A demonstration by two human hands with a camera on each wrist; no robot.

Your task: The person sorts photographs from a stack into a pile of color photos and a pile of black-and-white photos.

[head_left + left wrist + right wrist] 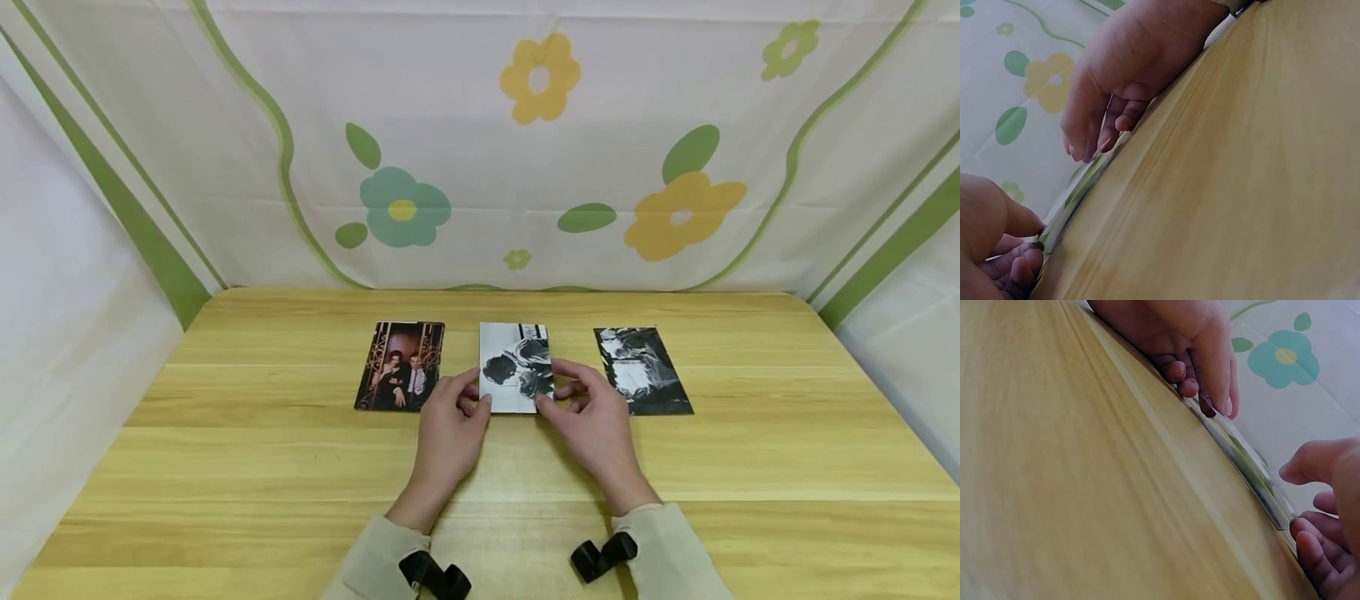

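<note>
Three photo cards lie in a row on the wooden table [225, 467]. The middle black-and-white photo [516, 358] has both hands at its near edge. My left hand [480, 407] pinches its near left corner between thumb and a curled finger, as the left wrist view shows [1029, 240]. My right hand [555, 400] is at the near right corner. Its curled fingertips [1310, 534] touch the card's edge and its thumb is raised just above it. The glossy card [1247, 469] lies flat or nearly flat on the table.
A colour photo of two people [401, 365] lies left of the middle card, and a dark black-and-white photo [642, 371] lies to its right. A flowered cloth [525, 150] hangs behind the table, and white cloth closes in both sides.
</note>
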